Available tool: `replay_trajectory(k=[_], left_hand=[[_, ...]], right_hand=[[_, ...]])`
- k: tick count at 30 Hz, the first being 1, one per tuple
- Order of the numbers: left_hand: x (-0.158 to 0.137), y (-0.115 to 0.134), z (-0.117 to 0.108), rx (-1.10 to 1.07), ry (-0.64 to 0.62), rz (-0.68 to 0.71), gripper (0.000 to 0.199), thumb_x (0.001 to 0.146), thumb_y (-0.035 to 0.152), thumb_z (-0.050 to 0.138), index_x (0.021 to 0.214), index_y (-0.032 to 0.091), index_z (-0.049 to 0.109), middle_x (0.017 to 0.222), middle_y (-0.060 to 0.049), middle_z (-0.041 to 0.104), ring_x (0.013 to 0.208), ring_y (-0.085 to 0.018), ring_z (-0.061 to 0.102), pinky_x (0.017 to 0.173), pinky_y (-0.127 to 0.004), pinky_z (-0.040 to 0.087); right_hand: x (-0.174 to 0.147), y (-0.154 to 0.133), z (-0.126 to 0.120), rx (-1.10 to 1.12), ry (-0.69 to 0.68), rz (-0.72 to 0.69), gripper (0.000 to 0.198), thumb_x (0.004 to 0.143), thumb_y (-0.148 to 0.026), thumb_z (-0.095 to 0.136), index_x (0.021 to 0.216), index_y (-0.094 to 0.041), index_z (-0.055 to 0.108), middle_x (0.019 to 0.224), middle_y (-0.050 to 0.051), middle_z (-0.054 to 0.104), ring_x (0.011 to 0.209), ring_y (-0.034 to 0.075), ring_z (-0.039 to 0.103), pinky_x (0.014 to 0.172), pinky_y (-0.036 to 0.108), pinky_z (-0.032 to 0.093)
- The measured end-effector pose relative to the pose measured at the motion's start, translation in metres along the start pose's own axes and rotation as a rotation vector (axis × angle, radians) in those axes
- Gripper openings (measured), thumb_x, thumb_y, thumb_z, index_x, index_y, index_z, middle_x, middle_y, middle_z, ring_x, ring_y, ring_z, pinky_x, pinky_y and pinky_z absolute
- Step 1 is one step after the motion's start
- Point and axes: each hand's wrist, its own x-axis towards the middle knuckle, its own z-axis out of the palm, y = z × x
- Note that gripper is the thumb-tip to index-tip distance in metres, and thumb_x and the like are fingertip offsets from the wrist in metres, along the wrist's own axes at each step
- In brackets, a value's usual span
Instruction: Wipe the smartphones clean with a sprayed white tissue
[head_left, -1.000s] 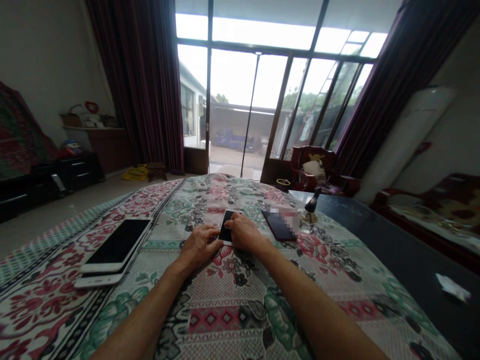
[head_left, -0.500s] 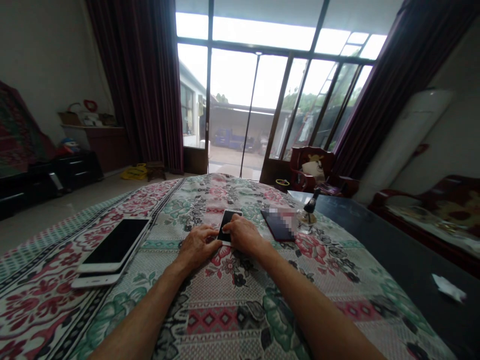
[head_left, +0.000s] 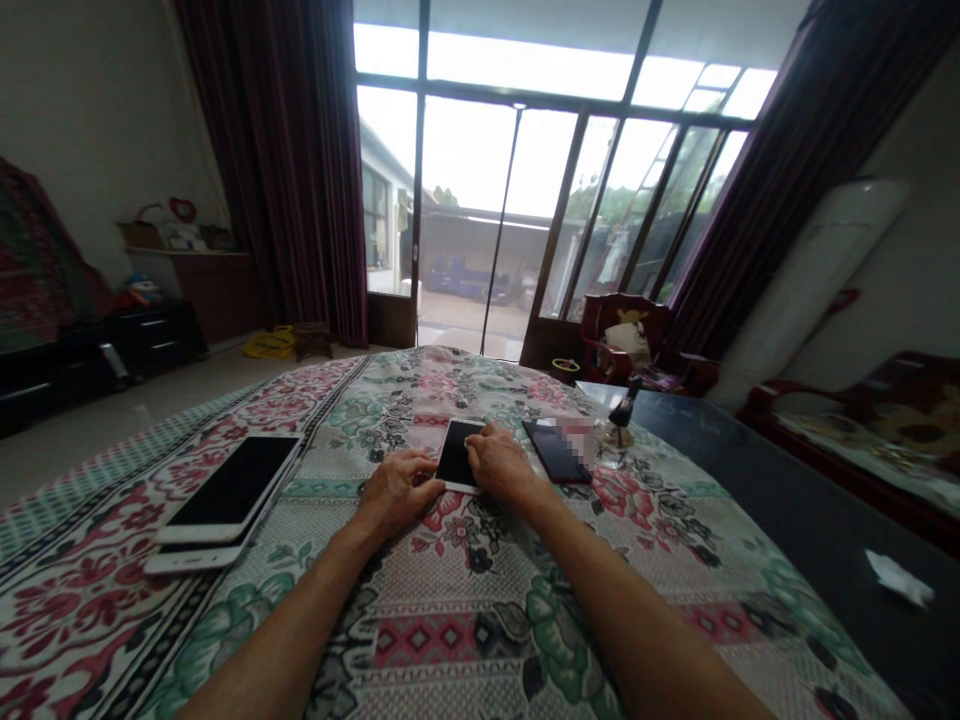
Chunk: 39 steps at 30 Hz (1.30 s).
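A white-framed smartphone (head_left: 456, 462) with a dark screen lies flat on the patterned tablecloth (head_left: 420, 540). My left hand (head_left: 399, 492) is at its left edge, thumb and fingertips closed against the side and lower corner. Over the right part of the screen rests my right hand (head_left: 504, 462), its fingers bent and drawn together. A small white bit shows at the right fingertips, too small to name. The phone's right edge is hidden under that hand.
Two larger white devices with dark screens (head_left: 232, 488) lie stacked at the left. A dark flat booklet or case (head_left: 556, 452), partly pixelated, lies right of my hands. Beyond it stands a small glass item with a dark top (head_left: 619, 425). Crumpled white paper (head_left: 898, 577) lies on the dark table.
My right hand has slid to the right across the phone, uncovering more of the screen. My left hand stays at the phone's left edge.
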Motion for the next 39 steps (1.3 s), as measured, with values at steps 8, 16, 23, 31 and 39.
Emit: replay_trajectory(k=[8, 16, 23, 31, 39], left_hand=[[0.0, 0.002, -0.002, 0.012, -0.015, 0.022, 0.02, 0.076, 0.028, 0.065, 0.092, 0.023, 0.075, 0.102, -0.005, 0.072, 0.096, -0.022, 0.064, 0.091, -0.035, 0.047], [-0.001, 0.008, -0.002, 0.026, -0.005, 0.026, 0.018, 0.076, 0.027, 0.067, 0.092, 0.023, 0.075, 0.101, -0.004, 0.072, 0.1, -0.022, 0.062, 0.093, -0.036, 0.045], [-0.004, 0.01, 0.003, 0.002, -0.001, 0.121, 0.018, 0.074, 0.027, 0.071, 0.091, 0.021, 0.074, 0.101, -0.005, 0.072, 0.101, -0.022, 0.061, 0.094, -0.036, 0.045], [-0.003, 0.011, 0.003, 0.002, -0.009, 0.127, 0.013, 0.075, 0.025, 0.071, 0.087, 0.023, 0.074, 0.1, -0.004, 0.072, 0.098, -0.021, 0.062, 0.093, -0.035, 0.046], [-0.004, 0.011, 0.001, -0.006, -0.044, 0.115, 0.011, 0.076, 0.025, 0.07, 0.085, 0.025, 0.076, 0.095, -0.003, 0.071, 0.097, -0.021, 0.061, 0.092, -0.035, 0.044]], right_hand=[[0.015, -0.007, 0.014, 0.034, 0.01, -0.168, 0.029, 0.089, -0.018, 0.046, 0.101, -0.025, 0.072, 0.105, 0.007, 0.062, 0.098, 0.021, 0.052, 0.076, 0.027, 0.038], [0.025, 0.018, 0.018, 0.033, 0.034, 0.076, 0.036, 0.089, -0.015, 0.042, 0.11, -0.024, 0.069, 0.109, 0.009, 0.061, 0.097, 0.022, 0.053, 0.075, 0.027, 0.037], [0.022, 0.009, 0.02, 0.006, 0.019, -0.017, 0.04, 0.086, -0.012, 0.042, 0.112, -0.027, 0.068, 0.112, 0.007, 0.06, 0.097, 0.022, 0.053, 0.077, 0.028, 0.037], [0.044, -0.006, 0.017, -0.032, 0.001, -0.108, 0.036, 0.088, -0.013, 0.041, 0.106, -0.025, 0.07, 0.108, 0.008, 0.061, 0.096, 0.022, 0.052, 0.079, 0.029, 0.036], [-0.002, -0.003, 0.01, 0.071, -0.016, -0.401, 0.019, 0.087, -0.023, 0.056, 0.098, -0.025, 0.071, 0.103, 0.005, 0.061, 0.089, 0.018, 0.051, 0.076, 0.026, 0.036]])
